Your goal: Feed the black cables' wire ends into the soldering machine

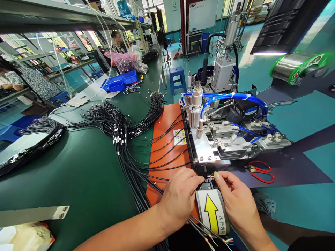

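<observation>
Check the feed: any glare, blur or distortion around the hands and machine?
Head view: left hand and right hand look sharp, but the wires between them are too small to follow; glare whitens the metal plate on the machine; wide-angle distortion seems to stretch the solder spool near the right edge.

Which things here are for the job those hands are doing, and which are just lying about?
Likely in the job:
thin wires between left hand and right hand
black cables
silver machine
arrow plate

Probably just lying or standing about:
blue tray
red-handled cutters, perhaps useful
blue stool
</observation>
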A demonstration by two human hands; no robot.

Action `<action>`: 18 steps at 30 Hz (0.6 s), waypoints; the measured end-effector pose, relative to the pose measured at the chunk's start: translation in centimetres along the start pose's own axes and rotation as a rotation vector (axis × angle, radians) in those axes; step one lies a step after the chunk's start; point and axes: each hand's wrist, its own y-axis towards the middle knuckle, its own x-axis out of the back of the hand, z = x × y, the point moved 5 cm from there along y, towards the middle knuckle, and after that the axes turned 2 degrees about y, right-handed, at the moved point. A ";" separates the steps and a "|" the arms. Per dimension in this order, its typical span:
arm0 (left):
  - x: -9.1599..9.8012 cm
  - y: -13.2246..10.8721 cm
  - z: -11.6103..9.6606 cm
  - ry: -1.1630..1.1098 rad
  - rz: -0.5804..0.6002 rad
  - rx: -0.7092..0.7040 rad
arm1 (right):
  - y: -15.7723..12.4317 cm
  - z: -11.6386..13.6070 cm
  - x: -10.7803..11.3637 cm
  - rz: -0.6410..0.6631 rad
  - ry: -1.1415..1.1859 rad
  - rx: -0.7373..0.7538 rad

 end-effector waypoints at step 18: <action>-0.4 0.0 0.0 0.021 0.066 0.053 | 0.3 -0.2 -0.3 0.050 0.007 0.004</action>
